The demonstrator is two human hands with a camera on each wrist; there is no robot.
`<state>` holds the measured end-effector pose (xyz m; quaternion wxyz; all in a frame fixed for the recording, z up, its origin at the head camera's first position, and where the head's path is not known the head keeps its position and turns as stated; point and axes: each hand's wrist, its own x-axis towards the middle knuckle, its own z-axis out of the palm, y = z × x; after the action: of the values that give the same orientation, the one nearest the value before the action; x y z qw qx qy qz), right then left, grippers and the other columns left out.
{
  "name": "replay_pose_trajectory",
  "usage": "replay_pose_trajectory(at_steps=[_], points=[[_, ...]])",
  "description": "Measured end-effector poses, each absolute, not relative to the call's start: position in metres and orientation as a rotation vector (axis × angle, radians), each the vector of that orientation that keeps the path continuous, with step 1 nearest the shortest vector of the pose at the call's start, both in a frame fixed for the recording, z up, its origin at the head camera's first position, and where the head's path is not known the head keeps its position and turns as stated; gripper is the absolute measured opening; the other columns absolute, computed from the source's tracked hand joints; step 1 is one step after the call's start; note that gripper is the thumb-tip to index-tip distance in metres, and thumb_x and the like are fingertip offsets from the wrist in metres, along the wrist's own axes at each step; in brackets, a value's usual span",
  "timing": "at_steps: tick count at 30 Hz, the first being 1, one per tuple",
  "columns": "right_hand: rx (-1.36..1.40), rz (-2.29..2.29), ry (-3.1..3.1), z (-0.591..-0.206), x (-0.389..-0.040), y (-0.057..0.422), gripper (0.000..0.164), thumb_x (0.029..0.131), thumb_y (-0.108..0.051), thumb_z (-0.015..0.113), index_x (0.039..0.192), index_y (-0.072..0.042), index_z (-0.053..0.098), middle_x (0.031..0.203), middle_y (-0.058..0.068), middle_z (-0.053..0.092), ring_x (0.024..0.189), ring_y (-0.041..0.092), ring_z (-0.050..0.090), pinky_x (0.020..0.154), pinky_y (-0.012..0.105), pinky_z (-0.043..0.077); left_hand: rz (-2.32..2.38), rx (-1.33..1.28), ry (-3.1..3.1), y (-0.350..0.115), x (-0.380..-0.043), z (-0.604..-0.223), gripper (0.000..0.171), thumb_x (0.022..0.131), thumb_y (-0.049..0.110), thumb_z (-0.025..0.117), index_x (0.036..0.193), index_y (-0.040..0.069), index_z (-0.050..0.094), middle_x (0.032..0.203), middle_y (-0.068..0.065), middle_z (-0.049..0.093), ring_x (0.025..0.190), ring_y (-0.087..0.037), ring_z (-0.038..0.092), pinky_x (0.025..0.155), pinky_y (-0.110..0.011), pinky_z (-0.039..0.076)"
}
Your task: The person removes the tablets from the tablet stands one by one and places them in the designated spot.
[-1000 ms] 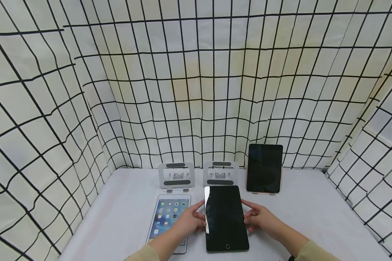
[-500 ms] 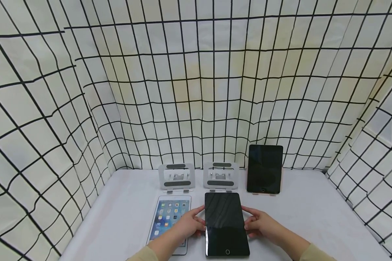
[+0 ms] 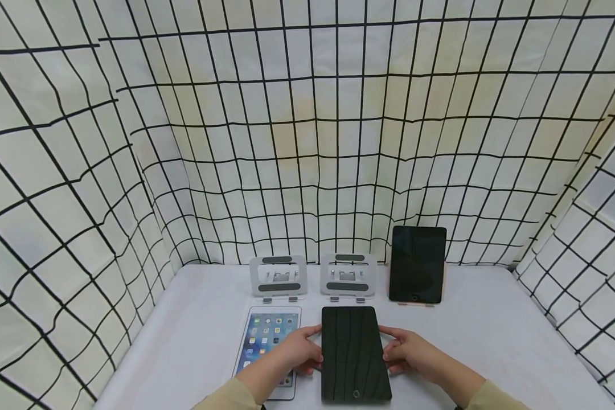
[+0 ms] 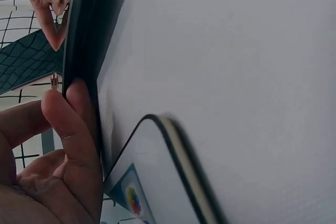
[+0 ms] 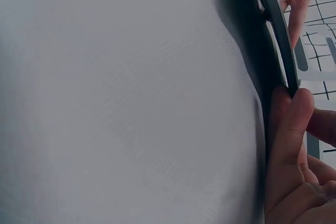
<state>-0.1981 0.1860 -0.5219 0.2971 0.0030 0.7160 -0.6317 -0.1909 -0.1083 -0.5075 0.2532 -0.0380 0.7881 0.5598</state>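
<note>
A black tablet (image 3: 355, 353) with a round home button lies near the front of the white table, its screen dark. From its left edge my left hand (image 3: 303, 350) grips it, thumb and fingers at the rim in the left wrist view. On the opposite edge my right hand (image 3: 411, 354) pinches it the same way, seen close in the right wrist view. The tablet's edge (image 5: 287, 51) hangs close over the cloth, with a dark shadow beneath. Partly under my left forearm is a white tablet (image 3: 266, 336) with its screen lit and app icons showing.
Two clear stands with grey pads, a left stand (image 3: 278, 277) and a middle stand (image 3: 348, 276), stand behind the tablets. To their right, another black tablet (image 3: 417, 265) leans upright on a pinkish stand. White grid-patterned cloth (image 3: 307, 171) walls the table's back and sides.
The black tablet has come down and slightly toward me, with both hands on its edges. The bright reflection on its left side has gone, and the middle stand's base shows fully now.
</note>
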Motion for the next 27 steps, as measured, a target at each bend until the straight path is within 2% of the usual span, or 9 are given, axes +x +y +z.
replay_pose_trajectory(at_steps=[17,27], points=[[0.01,-1.64,1.959,-0.521,-0.209,0.184,0.074,0.086,0.004,0.063,0.152,0.004,0.03,0.083,0.008,0.065,0.065,0.014,0.062,0.063,0.027,0.056,1.397,-0.135,2.198,-0.104,-0.207,-0.504,0.075,0.08,-0.01,0.071,0.148,0.008,0.046,0.072,-0.013,0.069,0.056,-0.016,0.068,0.047,-0.024,0.051],[-0.023,-1.644,1.97,-0.518,-0.208,0.182,0.076,0.085,0.004,0.065,0.152,0.005,0.029,0.083,0.009,0.065,0.064,0.013,0.063,0.062,0.028,0.056,1.231,-0.055,2.261,-0.103,-0.208,-0.497,0.075,0.079,-0.007,0.073,0.147,0.007,0.047,0.064,-0.012,0.068,0.046,-0.013,0.061,0.042,-0.023,0.047]])
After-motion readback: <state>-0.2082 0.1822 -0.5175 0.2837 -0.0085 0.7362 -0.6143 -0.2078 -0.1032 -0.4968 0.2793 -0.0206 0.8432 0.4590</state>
